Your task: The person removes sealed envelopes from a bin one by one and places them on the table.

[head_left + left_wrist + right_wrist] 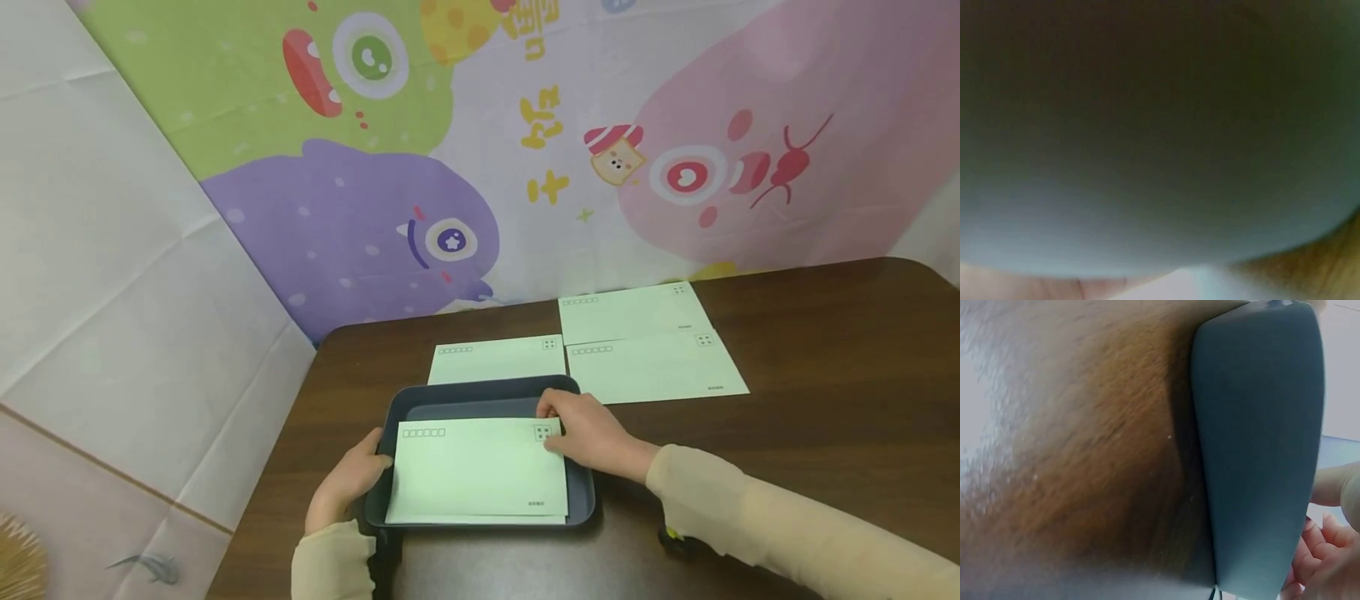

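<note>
Watching remotely, I log the left hand [350, 475] clamped on the left rim of the dark tray [465, 410], the right hand [592, 432] pinching the right edge of the top envelope [472, 471] within. Beneath it shows another envelope's edge [525, 520]; three loose envelopes [652, 371] lie beyond on the counter [825, 358]. Judged partway; filling or emptying, I cannot tell.

a cartoon-monster cloth [525, 158] hangs behind a dark brown table [832, 367], a creased white sheet [135, 217] at left
</note>
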{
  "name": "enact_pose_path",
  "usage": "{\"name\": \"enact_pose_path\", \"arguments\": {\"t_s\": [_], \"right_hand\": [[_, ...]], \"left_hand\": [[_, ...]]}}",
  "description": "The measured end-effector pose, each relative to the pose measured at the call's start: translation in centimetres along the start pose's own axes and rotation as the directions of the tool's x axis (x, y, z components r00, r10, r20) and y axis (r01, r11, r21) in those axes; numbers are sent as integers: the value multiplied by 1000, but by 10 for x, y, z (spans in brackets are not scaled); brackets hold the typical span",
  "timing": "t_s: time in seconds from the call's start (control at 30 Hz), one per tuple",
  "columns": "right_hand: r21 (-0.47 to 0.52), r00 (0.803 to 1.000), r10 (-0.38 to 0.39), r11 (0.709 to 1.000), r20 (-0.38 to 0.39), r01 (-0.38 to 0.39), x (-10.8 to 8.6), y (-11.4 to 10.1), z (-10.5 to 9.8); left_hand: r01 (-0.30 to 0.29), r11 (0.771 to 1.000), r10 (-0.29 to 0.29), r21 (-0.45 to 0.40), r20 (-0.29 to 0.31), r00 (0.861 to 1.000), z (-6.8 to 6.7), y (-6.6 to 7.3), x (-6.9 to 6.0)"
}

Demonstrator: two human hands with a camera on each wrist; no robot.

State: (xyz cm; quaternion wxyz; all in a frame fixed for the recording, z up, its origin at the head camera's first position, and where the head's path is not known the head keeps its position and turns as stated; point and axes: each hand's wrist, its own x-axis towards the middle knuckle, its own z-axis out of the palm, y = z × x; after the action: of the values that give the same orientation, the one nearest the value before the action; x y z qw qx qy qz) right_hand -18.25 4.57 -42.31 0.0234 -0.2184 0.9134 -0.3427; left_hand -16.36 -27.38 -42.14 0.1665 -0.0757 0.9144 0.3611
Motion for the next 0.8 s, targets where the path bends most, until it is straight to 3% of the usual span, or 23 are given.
{"name": "enact_pose_path", "arguments": {"t_s": [0.33, 0.8], "right_hand": [[216, 995, 94, 971, 37, -100, -2, -2, -7], [312, 986, 166, 937, -3, -157, 1, 0, -16]], "left_hand": [[8, 1000, -8, -19, -5, 1000, 0, 0, 0], [1, 1000, -1, -5, -17, 1000, 1, 1, 1]]}}
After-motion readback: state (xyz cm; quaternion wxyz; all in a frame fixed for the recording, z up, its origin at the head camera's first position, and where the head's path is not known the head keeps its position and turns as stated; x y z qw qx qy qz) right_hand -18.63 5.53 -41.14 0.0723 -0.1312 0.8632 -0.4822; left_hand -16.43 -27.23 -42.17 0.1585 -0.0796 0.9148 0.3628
